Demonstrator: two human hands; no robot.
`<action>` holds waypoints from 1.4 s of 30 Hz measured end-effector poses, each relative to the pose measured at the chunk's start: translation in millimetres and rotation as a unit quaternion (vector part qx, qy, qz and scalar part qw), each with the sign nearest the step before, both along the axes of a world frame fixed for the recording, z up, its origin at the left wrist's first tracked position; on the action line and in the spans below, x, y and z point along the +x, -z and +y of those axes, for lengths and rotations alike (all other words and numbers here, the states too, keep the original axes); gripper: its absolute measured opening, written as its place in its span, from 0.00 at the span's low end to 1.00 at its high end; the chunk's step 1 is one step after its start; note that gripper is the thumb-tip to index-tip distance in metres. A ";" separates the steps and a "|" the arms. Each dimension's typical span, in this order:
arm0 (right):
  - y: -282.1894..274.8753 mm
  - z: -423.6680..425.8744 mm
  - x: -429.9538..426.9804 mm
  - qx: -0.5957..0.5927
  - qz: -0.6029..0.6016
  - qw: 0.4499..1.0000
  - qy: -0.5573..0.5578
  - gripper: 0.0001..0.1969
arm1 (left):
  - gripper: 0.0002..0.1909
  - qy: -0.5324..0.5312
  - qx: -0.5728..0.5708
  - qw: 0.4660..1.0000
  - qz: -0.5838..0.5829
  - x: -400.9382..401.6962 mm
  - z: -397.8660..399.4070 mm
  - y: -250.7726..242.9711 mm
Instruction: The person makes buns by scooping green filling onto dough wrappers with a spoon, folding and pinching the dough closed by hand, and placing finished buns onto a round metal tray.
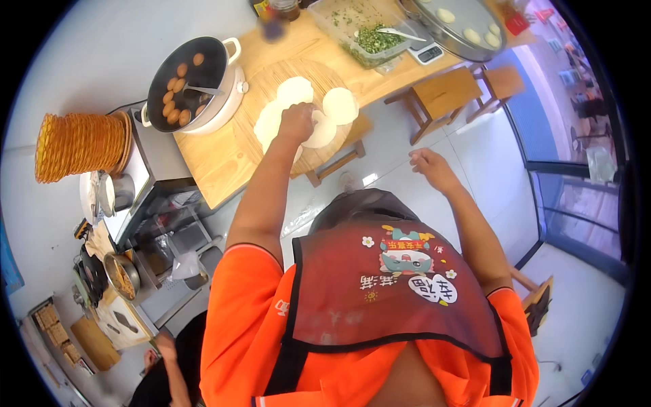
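Observation:
My left hand (297, 122) reaches over a round wooden board (249, 104), its fingers down at the edge of a thin pale dough round (322, 131). Whether the fingertips pinch the dough is hidden by the hand. Around it lie more flat dough rounds: one at the back (295, 90), one at the right (341, 106) and one partly under my wrist at the left (268, 124). Some edges overlap. My right hand (433, 168) hangs in the air above the floor, apart from the table, fingers loosely curled with nothing in them.
A pot of brown eggs (190, 81) with a ladle stands left of the board. Behind are a plastic tub of chopped green filling (376, 40), a scale (427, 53) and a pan with dough pieces (473, 35). Wooden stools (445, 94) stand right; another person's arm (173, 366) shows lower left.

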State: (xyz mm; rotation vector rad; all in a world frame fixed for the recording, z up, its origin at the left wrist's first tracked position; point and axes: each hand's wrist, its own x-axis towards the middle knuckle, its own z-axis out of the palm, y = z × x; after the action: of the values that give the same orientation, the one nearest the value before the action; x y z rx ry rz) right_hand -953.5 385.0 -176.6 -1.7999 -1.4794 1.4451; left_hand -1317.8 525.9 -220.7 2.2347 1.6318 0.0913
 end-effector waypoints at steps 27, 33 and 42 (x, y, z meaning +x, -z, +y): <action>-13.3 208.5 -37.1 -0.258 0.333 0.907 -0.015 0.34 | 0.11 -0.240 -0.121 0.897 -0.352 93.0 54.6 -86.6; -122.0 245.3 -67.6 -0.175 0.564 0.805 -0.059 0.22 | 0.22 -0.162 -0.155 0.596 -0.771 83.3 61.2 -185.3; -136.5 286.8 -39.5 0.406 -0.098 0.891 -0.179 0.19 | 0.40 -0.129 -0.210 0.065 -0.967 160.6 51.8 -143.3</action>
State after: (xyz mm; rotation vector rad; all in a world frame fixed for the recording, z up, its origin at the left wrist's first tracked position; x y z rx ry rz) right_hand -993.0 671.8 -40.2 -1.1948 -2.1713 0.5789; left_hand -1157.2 577.8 -77.5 -0.2062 -0.0715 1.4767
